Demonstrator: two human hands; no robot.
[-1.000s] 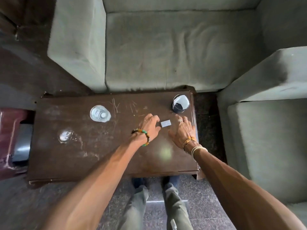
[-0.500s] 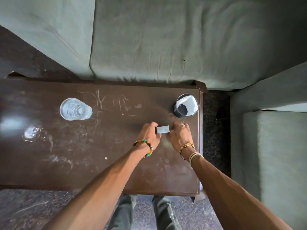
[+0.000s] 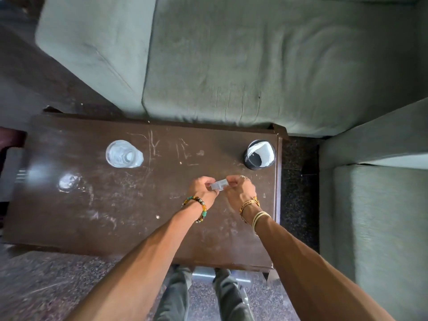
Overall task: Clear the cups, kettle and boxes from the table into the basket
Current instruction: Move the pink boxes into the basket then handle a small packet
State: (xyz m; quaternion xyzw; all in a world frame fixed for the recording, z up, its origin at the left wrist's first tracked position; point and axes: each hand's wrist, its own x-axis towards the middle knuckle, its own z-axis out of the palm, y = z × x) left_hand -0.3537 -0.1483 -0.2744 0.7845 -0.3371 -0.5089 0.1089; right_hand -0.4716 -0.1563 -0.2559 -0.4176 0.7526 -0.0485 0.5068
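One dark brown scratched wooden table holds two cups: one clear glass tumbler and one dark round cup. One small pale box, possibly clear plastic, sits between two hands.

Both bare forearms are reaching forward and converging over the right half of the bench. The left hand is curling its fingers into a pinching grip on the left end of a small pale box. The right hand is pinching the box's right end, knuckles up. Both wrists are wearing bracelets, and the legs are standing just beside the bench's near edge.
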